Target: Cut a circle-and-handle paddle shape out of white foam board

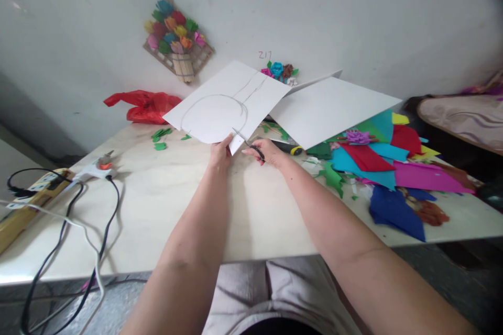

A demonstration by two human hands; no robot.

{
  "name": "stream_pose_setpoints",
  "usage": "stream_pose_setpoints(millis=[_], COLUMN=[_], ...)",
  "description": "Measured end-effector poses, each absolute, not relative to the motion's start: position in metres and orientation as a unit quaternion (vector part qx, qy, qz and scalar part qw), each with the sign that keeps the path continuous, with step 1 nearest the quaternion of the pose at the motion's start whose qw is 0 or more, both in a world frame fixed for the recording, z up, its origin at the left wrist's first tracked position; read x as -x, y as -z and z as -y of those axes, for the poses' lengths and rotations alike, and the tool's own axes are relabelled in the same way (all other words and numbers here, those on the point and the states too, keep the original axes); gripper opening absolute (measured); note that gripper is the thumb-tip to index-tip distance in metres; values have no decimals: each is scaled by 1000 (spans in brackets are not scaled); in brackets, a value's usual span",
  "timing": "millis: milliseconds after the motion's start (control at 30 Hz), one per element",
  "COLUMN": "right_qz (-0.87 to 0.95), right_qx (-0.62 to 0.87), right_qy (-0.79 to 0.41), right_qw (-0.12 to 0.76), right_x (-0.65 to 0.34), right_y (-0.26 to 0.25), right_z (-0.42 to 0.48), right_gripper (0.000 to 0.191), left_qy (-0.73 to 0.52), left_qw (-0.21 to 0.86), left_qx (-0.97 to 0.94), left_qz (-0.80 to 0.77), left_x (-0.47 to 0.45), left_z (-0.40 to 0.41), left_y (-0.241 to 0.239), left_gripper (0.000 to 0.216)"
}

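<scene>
A sheet of white cardboard (214, 115), with a round outline and two straight lines drawn on it in pencil, is held up above the table. My left hand (222, 154) grips its near edge, thumb on top. In my right hand (267, 152) is a pair of scissors (251, 145), fingers closed around the handles. The blades lie at the cardboard's near corner, close to the drawn curve. To the right, a second white board (334, 107) rests over coloured paper pieces. A black and yellow tool handle (291, 148) shows behind my right hand.
Coloured sheets (365, 162) and scraps are heaped at the right. Green cuttings (160, 138) and a red plastic bag (145, 107) lie back left. A power strip (35, 193) with cables and a glue gun (96, 167) occupy the left side. Paper tulips (173, 31) hang on the wall.
</scene>
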State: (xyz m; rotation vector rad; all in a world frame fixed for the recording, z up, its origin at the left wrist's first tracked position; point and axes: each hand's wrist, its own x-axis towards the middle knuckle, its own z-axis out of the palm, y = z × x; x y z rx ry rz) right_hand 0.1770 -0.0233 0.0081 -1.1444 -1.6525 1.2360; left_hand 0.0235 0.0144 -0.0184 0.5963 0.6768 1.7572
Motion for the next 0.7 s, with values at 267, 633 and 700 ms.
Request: stream_pose_setpoints(millis=[267,633,700], right_qz=[628,624,618], right_qx=[441,437,439], right_qy=[-517,-540,-545], right_qw=[379,358,359], right_x=[-177,-182,-182], right_y=[-4,-1,0], right_z=[23,21,21], right_gripper=[45,48,47], left_qy=[-732,-703,-702], left_qw=[549,582,582], left_qx=[-263,-302,-300], left_qz=[-306,-274,-280], left_x=[-21,-26,-26], left_z=[-15,-9,-9], left_y=[20,23,23], left_gripper=[18,40,39])
